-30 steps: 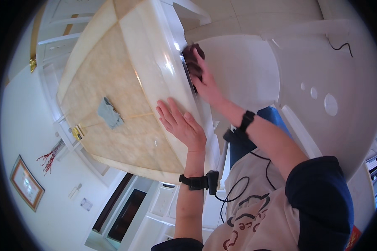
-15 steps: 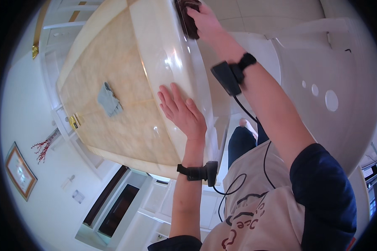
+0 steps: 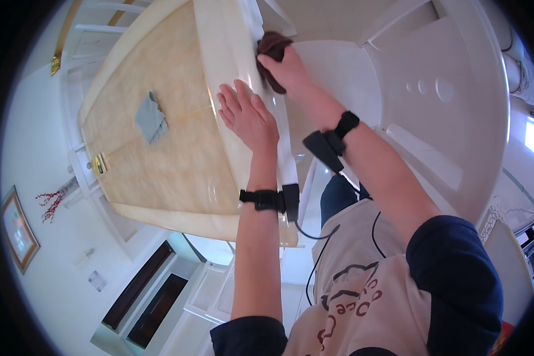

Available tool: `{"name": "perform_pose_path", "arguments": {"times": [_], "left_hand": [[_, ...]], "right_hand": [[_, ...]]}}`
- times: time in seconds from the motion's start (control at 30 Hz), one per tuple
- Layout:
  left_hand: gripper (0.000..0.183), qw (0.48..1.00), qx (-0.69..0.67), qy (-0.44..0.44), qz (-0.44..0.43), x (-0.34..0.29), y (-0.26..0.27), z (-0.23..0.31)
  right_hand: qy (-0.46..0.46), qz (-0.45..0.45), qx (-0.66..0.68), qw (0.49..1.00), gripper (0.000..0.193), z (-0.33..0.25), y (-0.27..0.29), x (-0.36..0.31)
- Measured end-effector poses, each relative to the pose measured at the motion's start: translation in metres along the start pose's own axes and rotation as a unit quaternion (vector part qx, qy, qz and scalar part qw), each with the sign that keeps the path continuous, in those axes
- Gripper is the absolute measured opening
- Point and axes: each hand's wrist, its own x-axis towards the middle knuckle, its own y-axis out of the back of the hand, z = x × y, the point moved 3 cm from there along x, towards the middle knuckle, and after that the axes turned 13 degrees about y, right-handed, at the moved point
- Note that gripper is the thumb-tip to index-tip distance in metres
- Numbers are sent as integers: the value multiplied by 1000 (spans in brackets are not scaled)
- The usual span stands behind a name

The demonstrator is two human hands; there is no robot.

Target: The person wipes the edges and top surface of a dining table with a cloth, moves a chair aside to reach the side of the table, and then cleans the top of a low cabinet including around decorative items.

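A large table (image 3: 178, 130) with a tan, marble-like top and a glossy cream border lies before me. My left hand (image 3: 252, 121) rests on the cream border, palm down, fingers stretched out and holding nothing. At the table's right edge my right hand (image 3: 291, 74) grips a dark brown cloth (image 3: 273, 59), pressing it against the side of the edge. A grey-blue cloth (image 3: 152, 117) lies crumpled on the tan top, left of my left hand and apart from it.
A white chair (image 3: 445, 107) with round holes stands close on the right. A yellow object (image 3: 99, 164) sits at the table's left edge. Black cables (image 3: 314, 237) run from my wrist straps. A framed picture (image 3: 22, 230) and red-berried branches (image 3: 54, 200) are farther left.
My right hand has drawn the brown cloth nearer along the table's edge. My left hand has shifted slightly farther along the border, still spread. The view has turned a little.
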Motion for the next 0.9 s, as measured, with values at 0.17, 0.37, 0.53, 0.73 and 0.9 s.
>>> {"name": "perform_pose_path", "arguments": {"times": [0.17,0.37,0.53,0.73,0.9], "left_hand": [[55,997,-69,-20,-39,1,7,-16],[57,989,-103,-37,-95,-68,60,-44],[58,992,-71,12,-106,-104,75,-79],[56,993,-68,4,-92,-103,72,-81],[57,991,-74,26,-106,-79,64,-71]], "right_hand": [[56,2,-39,998,64,23,4,-96],[33,19,-111,993,61,41,15,-231],[75,24,-116,990,54,34,19,-308],[152,89,-218,960,49,28,2,-241],[136,66,-183,971,50,4,-11,-146]]}}
